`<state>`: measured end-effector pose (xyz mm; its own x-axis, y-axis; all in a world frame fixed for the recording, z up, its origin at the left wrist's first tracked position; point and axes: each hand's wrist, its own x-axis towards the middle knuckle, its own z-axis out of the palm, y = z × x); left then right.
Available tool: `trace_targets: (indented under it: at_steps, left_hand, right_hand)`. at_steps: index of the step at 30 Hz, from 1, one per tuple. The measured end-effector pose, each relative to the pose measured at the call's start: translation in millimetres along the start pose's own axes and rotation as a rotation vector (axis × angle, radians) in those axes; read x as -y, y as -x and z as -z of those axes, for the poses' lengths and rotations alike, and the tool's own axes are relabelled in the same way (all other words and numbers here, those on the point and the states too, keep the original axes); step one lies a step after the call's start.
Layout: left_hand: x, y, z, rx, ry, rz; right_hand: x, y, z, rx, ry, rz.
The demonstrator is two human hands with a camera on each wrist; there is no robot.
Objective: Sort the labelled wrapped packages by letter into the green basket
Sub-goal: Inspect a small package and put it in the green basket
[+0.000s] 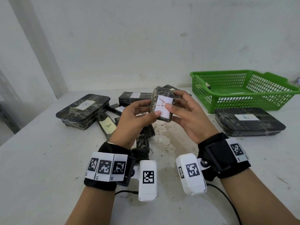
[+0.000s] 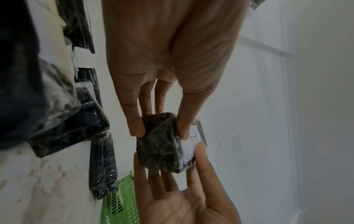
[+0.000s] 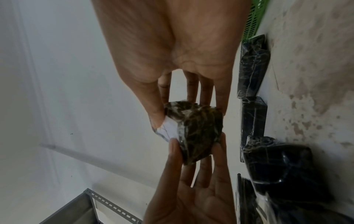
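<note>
Both hands hold one small block-shaped package (image 1: 162,105) in the air above the bench (image 1: 40,159), between the pile and the basket (image 1: 243,90). The left hand (image 1: 134,117) pinches its near corner with thumb on the white paper label; the right hand (image 1: 186,114) grips the other side, thumb also on the label, which reads A. The wrap is glossy dark film with a pale marble-like veining, creased at the folds.

The basket is green plastic lattice, rectangular, with flared walls, at the far right of the bench. Just in front of it lies a flat rounded tray (image 1: 248,121) marked B. A second flat B tray (image 1: 82,109) lies at the left, a B block (image 1: 134,96) behind the hands, and a slim A bar (image 1: 107,126) beside the left wrist. The bench top is white, scuffed and stained.
</note>
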<state>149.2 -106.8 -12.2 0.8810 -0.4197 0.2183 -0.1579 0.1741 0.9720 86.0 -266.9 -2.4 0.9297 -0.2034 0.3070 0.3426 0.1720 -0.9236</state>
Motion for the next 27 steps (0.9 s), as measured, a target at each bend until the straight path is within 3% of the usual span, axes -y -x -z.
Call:
trace_targets:
  at_steps: [3,8,15,20,27]
  left_hand:
    - [0,-1,3,-0.023,0.016,-0.018]
    - [-2,2,2,0.018,0.024,-0.068]
    - [-11,7,-2,0.163,-0.003,0.045]
    - [-15,9,-5,0.071,0.056,-0.008]
    - [-12,11,-9,0.119,0.056,0.001]
  right_hand:
    - [1,-1,-1,0.005,-0.009,-0.026]
    - [1,-4,-1,-0.016,0.015,-0.239]
    - [-2,0,-3,-0.068,0.048,-0.097]
    - [1,2,-5,-0.042,0.071,-0.087]
    - [-2,2,-6,-0.155,0.120,0.008]
